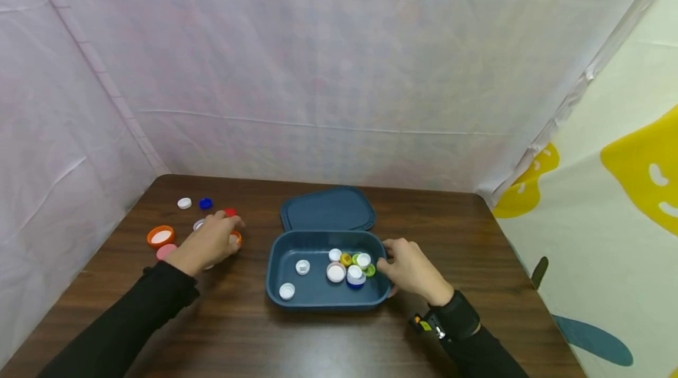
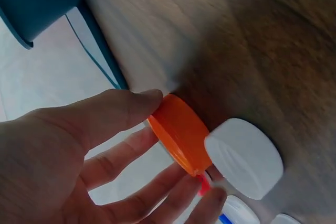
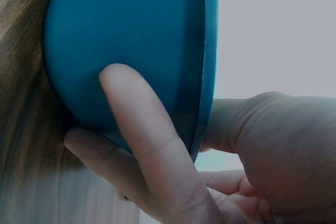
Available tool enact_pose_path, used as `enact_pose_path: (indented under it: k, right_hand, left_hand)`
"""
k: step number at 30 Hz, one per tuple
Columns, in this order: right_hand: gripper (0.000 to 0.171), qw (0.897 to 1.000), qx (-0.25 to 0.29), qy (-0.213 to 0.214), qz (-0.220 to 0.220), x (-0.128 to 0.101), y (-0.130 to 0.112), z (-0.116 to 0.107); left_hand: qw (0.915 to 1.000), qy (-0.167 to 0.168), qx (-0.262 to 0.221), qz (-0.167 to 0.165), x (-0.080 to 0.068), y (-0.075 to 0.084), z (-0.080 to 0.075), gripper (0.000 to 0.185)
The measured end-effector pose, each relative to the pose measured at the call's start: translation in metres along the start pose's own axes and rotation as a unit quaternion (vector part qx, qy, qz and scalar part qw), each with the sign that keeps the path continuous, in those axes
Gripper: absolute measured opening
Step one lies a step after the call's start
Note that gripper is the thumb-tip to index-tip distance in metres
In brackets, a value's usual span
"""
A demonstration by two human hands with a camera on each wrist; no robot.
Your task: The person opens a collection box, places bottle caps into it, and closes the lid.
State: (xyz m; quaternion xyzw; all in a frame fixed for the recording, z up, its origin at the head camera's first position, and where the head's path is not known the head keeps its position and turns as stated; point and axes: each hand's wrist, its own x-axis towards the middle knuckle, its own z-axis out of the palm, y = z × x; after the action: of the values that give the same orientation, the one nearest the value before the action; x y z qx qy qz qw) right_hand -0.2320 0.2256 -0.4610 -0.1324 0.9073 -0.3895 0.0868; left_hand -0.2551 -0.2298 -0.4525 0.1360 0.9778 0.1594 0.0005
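Observation:
At the left of the head view, my left hand (image 1: 205,244) is over a group of bottle caps. In the left wrist view its thumb and fingers hold an orange cap (image 2: 179,136) by the edges, with a white cap (image 2: 244,158) right beside it. My right hand (image 1: 412,267) grips the right end of a blue-grey plastic container (image 1: 312,300). Its thumb goes over the rim, and the fingers (image 3: 144,108) lie against the outer wall. Inside the container are several caps, white, yellow, green and blue, mostly toward the right.
Behind the container lies a flat blue-grey lid (image 1: 328,208). Around my left hand are a white cap (image 1: 184,203), a blue cap (image 1: 205,204), a red cap (image 1: 230,212), a larger orange cap (image 1: 160,236) and a pink cap (image 1: 166,251). White sheeting (image 1: 318,72) borders the wooden table.

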Motion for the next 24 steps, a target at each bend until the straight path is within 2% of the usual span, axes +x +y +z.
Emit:
enact_pose_path:
  k: [11,16,20,24]
  right_hand:
    - [0.042,1.0,0.0,0.002,0.003,-0.001,-0.002,0.0]
    - [0.042,1.0,-0.001,0.001,0.003,0.0,-0.002,0.0]
    - [0.042,1.0,-0.004,0.002,0.005,0.0,-0.003,0.0]
    - [0.043,1.0,-0.005,0.002,0.009,0.0,-0.003,0.0]
  left_hand:
    - [0.9996,-0.004,-0.014,0.026,0.002,-0.007,0.0,0.028]
    - [0.9997,-0.015,-0.011,0.013,0.004,-0.007,0.001,0.028]
    - [0.9998,-0.014,-0.008,0.013,0.005,-0.001,-0.001,0.031]
    - [0.9991,0.008,-0.008,0.04,0.002,0.012,-0.006,0.035]
